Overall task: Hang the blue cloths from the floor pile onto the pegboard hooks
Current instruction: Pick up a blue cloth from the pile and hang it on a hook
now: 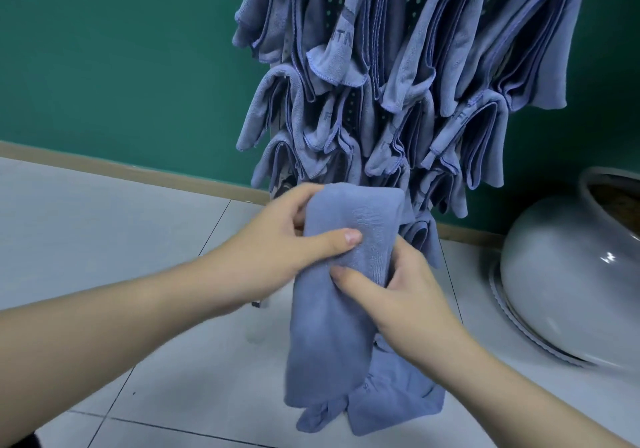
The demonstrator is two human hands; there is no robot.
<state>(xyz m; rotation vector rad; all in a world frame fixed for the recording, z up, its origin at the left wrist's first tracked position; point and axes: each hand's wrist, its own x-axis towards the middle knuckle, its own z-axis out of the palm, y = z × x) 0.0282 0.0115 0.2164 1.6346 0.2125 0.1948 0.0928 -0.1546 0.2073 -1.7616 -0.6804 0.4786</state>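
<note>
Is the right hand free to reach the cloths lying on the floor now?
Probably not yet: the right hand and left hand both grip the folded cloth, which hangs over the floor cloths.

Green wall (pixel 121 66), tan skirting (pixel 104 167), white tile floor (pixel 86 225), grey pot (pixel 568 274) rt.

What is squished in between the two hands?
A folded blue cloth: the left hand grips it from one side, the right hand from the other. The head view shows this.
</note>
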